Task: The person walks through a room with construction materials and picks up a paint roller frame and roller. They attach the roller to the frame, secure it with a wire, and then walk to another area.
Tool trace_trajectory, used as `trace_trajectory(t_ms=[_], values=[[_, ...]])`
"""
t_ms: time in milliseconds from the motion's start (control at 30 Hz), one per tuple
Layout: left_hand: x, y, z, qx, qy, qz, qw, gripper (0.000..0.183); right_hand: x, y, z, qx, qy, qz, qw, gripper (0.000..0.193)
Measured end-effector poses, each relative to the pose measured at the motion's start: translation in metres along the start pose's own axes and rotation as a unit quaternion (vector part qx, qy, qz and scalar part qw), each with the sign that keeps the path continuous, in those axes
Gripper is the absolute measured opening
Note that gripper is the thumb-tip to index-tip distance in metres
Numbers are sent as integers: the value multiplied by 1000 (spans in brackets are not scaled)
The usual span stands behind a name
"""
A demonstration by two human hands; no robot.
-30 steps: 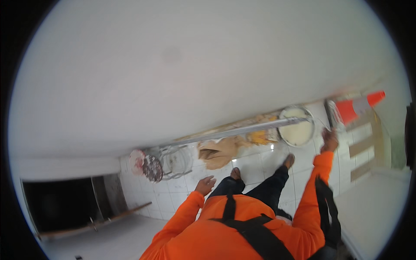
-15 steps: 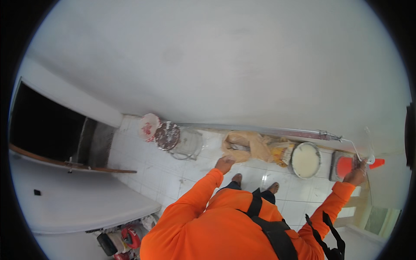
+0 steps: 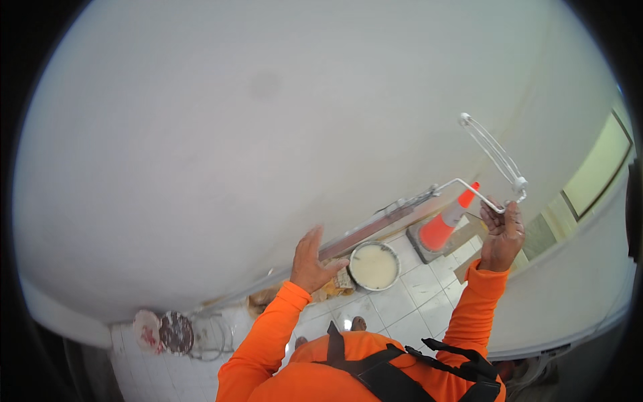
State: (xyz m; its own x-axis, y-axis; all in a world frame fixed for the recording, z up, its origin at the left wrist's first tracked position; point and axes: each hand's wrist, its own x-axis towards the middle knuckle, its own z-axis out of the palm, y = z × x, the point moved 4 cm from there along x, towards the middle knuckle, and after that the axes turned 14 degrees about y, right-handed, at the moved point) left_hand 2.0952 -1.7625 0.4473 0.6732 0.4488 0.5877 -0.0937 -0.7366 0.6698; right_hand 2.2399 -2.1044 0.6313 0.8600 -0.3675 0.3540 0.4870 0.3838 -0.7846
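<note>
A person in an orange long-sleeved top with black straps stands before a round bucket of cream-coloured liquid, its grey rim ringing the contents. The bare left hand, just left of the bucket, has its fingers spread and grips nothing visible; whether it touches anything cannot be told. The bare right hand, right of the bucket, is clamped on a white wire roller frame. The frame's slim rod, above and right of the bucket, appears already joined to a long grey metal pole slanting behind the bucket. Still missing is any sleeve over the wire cage. An orange-and-white traffic cone stands right of the bucket. Beyond the bucket rises a smooth pale wall; how much of it is finished cannot be told.
</note>
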Motion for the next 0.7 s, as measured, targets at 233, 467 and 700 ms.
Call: trace_trajectory(t_ms=[233, 467, 700], values=[[54, 54, 41, -215, -192, -23, 957, 55, -6, -25, -2, -9, -4, -32, 999, 24], [52, 45, 61, -219, -163, 4, 962, 47, -20, 9, -8, 48, 75, 19, 996, 36], [48, 64, 60, -200, -179, 9, 963, 54, -89, 80, 2, -84, -18, 148, 985, 43]])
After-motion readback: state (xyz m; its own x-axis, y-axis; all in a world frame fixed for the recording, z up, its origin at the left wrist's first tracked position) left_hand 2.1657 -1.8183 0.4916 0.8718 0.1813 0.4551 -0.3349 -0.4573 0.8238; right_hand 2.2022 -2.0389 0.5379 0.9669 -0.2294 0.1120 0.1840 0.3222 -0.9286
